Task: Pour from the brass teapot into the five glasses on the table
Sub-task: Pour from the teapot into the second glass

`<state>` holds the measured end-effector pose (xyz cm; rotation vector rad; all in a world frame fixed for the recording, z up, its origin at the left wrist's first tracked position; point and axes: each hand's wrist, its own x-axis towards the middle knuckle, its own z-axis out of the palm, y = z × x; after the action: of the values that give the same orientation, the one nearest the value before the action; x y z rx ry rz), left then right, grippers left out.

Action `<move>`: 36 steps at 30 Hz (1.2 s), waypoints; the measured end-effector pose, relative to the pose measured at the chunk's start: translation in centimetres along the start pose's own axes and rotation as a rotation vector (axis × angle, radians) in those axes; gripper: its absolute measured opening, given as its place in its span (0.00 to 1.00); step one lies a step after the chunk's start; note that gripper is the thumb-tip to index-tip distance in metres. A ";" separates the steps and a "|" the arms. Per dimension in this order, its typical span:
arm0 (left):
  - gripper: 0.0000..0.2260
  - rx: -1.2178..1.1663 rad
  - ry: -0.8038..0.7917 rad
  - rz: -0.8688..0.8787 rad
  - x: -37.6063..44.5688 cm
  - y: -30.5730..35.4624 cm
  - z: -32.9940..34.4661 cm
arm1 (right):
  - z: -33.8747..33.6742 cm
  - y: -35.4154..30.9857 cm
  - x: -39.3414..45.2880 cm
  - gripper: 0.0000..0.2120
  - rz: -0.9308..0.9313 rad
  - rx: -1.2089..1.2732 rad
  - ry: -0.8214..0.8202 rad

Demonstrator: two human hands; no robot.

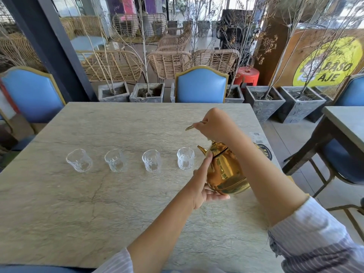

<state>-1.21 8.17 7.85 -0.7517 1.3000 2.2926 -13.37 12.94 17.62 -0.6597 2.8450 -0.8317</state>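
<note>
A shiny brass teapot (224,172) hangs just above the stone table (110,213) at the right, its spout pointing left toward the nearest glass. My right hand (212,127) grips the thin top handle from above. My left hand (202,184) cups the pot's underside, with one finger up against its side. Several clear ribbed glasses stand in a row to the left: the far-left glass (79,160), the second glass (116,160), the third glass (151,160) and the glass nearest the spout (185,158). They look empty. Anything behind the pot is hidden.
A blue padded chair (201,85) stands at the table's far edge and another blue chair (33,93) at the left. A round dark coaster (265,150) lies behind my right forearm. A second table (344,123) and stone planters (264,103) are to the right.
</note>
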 end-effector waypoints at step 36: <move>0.37 0.022 0.048 -0.044 1.6 -0.7 -1.6 | 2.1 0.5 -0.8 0.18 -0.028 0.023 0.009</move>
<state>-1.64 7.23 5.74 -0.8248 1.3144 2.2354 -12.36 12.66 15.50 -0.6959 2.8355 -0.8728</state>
